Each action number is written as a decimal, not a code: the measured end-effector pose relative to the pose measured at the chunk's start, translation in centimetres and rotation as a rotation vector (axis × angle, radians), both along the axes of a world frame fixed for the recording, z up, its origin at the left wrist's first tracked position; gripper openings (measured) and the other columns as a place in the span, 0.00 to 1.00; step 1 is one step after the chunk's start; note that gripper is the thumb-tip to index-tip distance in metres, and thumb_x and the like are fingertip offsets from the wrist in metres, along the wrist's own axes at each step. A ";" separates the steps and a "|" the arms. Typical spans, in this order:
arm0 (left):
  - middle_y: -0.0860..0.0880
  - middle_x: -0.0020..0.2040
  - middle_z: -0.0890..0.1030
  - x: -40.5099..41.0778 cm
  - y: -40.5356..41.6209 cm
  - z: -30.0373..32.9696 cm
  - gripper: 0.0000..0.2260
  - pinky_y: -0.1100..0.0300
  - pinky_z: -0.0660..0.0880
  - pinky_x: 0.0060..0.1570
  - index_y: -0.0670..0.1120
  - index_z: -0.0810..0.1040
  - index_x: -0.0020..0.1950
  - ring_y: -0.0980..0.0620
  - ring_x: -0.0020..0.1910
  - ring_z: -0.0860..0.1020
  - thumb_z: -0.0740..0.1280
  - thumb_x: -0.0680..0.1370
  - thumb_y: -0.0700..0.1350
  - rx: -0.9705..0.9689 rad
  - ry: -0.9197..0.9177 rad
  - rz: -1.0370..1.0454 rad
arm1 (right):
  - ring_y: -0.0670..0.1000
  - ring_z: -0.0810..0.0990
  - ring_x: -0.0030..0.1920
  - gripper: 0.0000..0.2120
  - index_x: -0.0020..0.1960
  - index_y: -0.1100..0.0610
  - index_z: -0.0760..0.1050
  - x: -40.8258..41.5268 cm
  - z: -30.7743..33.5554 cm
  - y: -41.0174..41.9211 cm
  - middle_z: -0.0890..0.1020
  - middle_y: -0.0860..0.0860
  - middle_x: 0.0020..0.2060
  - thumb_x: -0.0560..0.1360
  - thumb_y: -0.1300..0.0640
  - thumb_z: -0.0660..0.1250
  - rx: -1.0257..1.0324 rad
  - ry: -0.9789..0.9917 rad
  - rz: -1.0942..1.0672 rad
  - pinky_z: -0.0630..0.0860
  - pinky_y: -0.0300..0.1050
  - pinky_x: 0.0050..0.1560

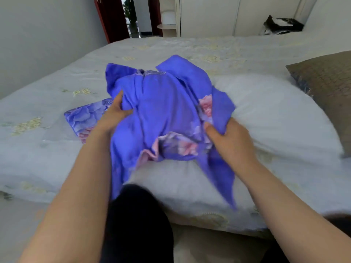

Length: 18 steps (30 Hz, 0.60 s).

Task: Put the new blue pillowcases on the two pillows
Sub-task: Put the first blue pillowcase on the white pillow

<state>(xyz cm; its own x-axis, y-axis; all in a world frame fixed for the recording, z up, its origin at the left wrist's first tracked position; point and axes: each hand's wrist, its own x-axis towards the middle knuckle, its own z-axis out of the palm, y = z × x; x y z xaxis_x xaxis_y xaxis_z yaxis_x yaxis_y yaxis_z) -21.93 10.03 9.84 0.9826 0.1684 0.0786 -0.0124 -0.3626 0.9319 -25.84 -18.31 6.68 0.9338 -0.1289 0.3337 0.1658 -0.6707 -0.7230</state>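
Note:
A blue pillowcase (163,103) with pink flowers lies bunched over the left end of a bare white pillow (266,118) on the bed. My left hand (114,112) grips the case's left side. Its right side is pinched in my right hand (229,141). A second blue floral pillowcase (85,118), folded flat, lies on the bed to the left. A brown pillow (326,88) rests at the right, partly under the white one's far end.
The bed (47,92) has a pale quilt with yellow flowers. My dark-clad knee (136,215) presses against its near edge. A wardrobe (209,16) and an open doorway (131,16) stand beyond. A dark bag (281,25) sits at the far right.

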 end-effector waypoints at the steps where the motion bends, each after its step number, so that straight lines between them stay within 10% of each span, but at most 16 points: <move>1: 0.54 0.59 0.75 0.9 1.2 -0.3 0.32 0.72 0.71 0.50 0.48 0.63 0.73 0.56 0.56 0.73 0.69 0.70 0.42 0.118 0.032 -0.042 | 0.61 0.80 0.50 0.19 0.51 0.56 0.77 -1.1 -0.2 0.8 0.83 0.59 0.47 0.74 0.41 0.64 -0.180 -0.011 0.019 0.73 0.49 0.43; 5: 0.34 0.51 0.78 3.0 2.5 -3.8 0.16 0.55 0.68 0.47 0.34 0.73 0.58 0.46 0.48 0.75 0.62 0.73 0.40 0.456 0.102 0.100 | 0.61 0.80 0.41 0.24 0.40 0.56 0.73 -1.8 -1.4 1.5 0.81 0.58 0.37 0.74 0.35 0.59 -0.474 -0.102 -0.003 0.72 0.49 0.36; 9: 0.28 0.63 0.71 0.9 2.8 -6.1 0.17 0.46 0.66 0.62 0.30 0.67 0.64 0.34 0.63 0.70 0.56 0.81 0.42 0.466 0.212 0.350 | 0.55 0.70 0.36 0.16 0.34 0.54 0.67 -0.9 -2.4 0.4 0.71 0.52 0.31 0.74 0.46 0.65 -0.176 -0.423 -0.013 0.66 0.48 0.36; 15: 0.31 0.66 0.70 -4.5 2.7 -6.6 0.22 0.50 0.65 0.64 0.32 0.71 0.64 0.37 0.65 0.69 0.47 0.84 0.45 0.468 0.322 0.334 | 0.33 0.74 0.33 0.05 0.46 0.52 0.71 -0.9 -2.0 0.5 0.75 0.40 0.32 0.76 0.53 0.67 0.364 -0.157 -0.015 0.67 0.26 0.36; 18: 0.35 0.64 0.73 -6.2 3.4 -7.7 0.28 0.48 0.72 0.60 0.34 0.72 0.65 0.37 0.61 0.73 0.47 0.82 0.56 0.341 0.497 0.358 | 0.39 0.77 0.34 0.12 0.49 0.54 0.71 -1.0 -0.9 1.0 0.77 0.45 0.33 0.75 0.46 0.67 0.394 -0.088 -0.025 0.69 0.34 0.37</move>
<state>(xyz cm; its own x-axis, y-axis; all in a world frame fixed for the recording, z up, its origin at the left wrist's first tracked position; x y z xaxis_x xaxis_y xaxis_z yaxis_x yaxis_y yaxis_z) -28.10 13.38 2.19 0.8045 0.5344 -0.2593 0.5603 -0.5379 0.6299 -26.84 -17.29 5.76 0.8989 -0.2855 0.3324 0.2254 -0.3492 -0.9095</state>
